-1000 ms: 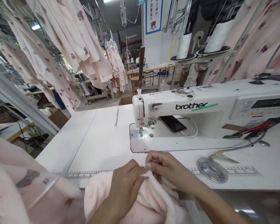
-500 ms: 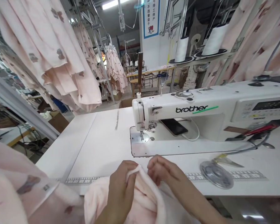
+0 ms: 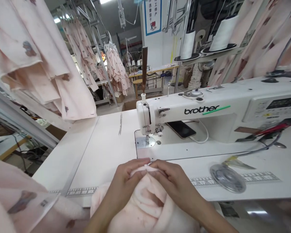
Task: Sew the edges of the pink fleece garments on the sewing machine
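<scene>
A pale pink fleece garment hangs bunched over the front edge of the table. Its folded edge is pinched between thumb and fingers of my left hand. Close beside it, my right hand pinches the same edge, the two thumbs almost touching. Just beyond my fingers stands a white Brother sewing machine, its needle and presser foot over the metal plate with no cloth beneath.
A phone with a white cable lies under the machine arm. To the right, a clear round plastic case rests on the ruler tape. Pink garments hang at left. Thread cones stand behind. More pink fabric fills the lower left.
My right hand has come left and closed on the garment's edge beside my left hand. The camera view has shifted slightly.
</scene>
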A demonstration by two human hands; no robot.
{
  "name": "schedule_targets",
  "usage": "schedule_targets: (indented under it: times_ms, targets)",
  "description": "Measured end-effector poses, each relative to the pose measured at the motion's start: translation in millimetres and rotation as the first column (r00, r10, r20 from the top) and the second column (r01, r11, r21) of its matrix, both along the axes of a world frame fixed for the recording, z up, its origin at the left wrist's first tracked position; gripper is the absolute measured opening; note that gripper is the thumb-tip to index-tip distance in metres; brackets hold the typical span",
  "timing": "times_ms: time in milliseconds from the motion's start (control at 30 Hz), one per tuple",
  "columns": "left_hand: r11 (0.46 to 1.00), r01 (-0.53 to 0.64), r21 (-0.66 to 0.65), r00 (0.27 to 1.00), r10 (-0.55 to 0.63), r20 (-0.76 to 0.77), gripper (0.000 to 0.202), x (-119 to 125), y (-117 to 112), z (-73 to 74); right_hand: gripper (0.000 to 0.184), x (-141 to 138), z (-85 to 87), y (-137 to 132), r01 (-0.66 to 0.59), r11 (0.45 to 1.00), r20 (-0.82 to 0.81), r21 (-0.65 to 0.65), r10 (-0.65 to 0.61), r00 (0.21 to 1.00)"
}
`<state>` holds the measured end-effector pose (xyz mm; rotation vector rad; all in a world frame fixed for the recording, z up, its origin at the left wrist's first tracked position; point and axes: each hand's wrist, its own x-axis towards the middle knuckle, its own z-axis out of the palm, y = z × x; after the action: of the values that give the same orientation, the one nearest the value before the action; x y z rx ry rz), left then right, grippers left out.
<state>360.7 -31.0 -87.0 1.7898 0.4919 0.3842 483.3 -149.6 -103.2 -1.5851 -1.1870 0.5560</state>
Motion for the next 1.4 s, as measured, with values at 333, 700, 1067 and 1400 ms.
schedule_targets:
  times_ms: [333, 700, 1067, 1400]
  targets:
    - [0.995, -0.008, -0.096, 1.000, 0.010, 0.022, 0.020, 19.1, 12.7, 9.8, 0.017, 16.7, 9.3, 14.0, 0.108, 0.994, -0.148, 0.000, -0.106, 0.983]
    - [0.950, 0.056, 0.306, 0.969, 0.023, -0.247, 0.017, 82.4, 60.2, -47.3, 0.018, 67.6, -23.9, 56.7, 0.292, 0.919, 0.256, -0.266, -0.225, 0.940]
    - [0.914, 0.011, 0.406, 0.932, 0.139, -0.336, 0.013, 116.1, 66.6, -53.9, 0.015, 91.8, -33.0, 76.1, 0.390, 0.819, 0.410, -0.421, -0.211, 0.887]
    - [0.891, 0.000, 0.453, 0.911, 0.187, -0.368, 0.016, 123.4, 63.9, -54.2, 0.010, 99.8, -39.3, 77.1, 0.456, 0.784, 0.474, -0.421, -0.239, 0.848]
